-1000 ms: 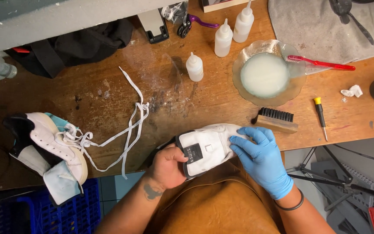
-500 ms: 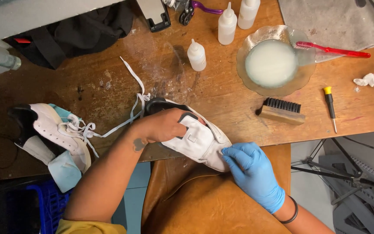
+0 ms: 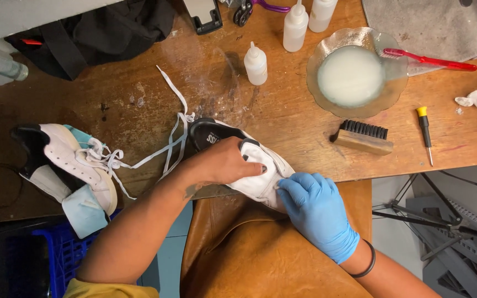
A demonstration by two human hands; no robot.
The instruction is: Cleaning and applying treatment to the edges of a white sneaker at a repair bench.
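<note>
A white sneaker with a black heel (image 3: pixel 216 137) lies at the front edge of the wooden workbench (image 3: pixel 139 83), its toe pointing down to the right. My bare left hand (image 3: pixel 224 163) grips the shoe's upper from above. My right hand (image 3: pixel 316 207), in a blue glove, pinches the toe end of the same shoe. Both hands hold it over a brown leather apron (image 3: pixel 244 254) on my lap.
A second white sneaker (image 3: pixel 67 160) with loose white laces (image 3: pixel 167 138) lies at the left. A glass dish of milky liquid (image 3: pixel 351 74), red toothbrush (image 3: pixel 432 58), wooden brush (image 3: pixel 362 138), small screwdriver (image 3: pixel 425 129) and white squeeze bottles (image 3: pixel 256 63) stand on the bench. A blue crate (image 3: pixel 40 259) sits lower left.
The shoe has been turned from lying across my lap to angling toward the bench, heel away. My left arm reached over it; my gloved right hand shifted to the toe.
</note>
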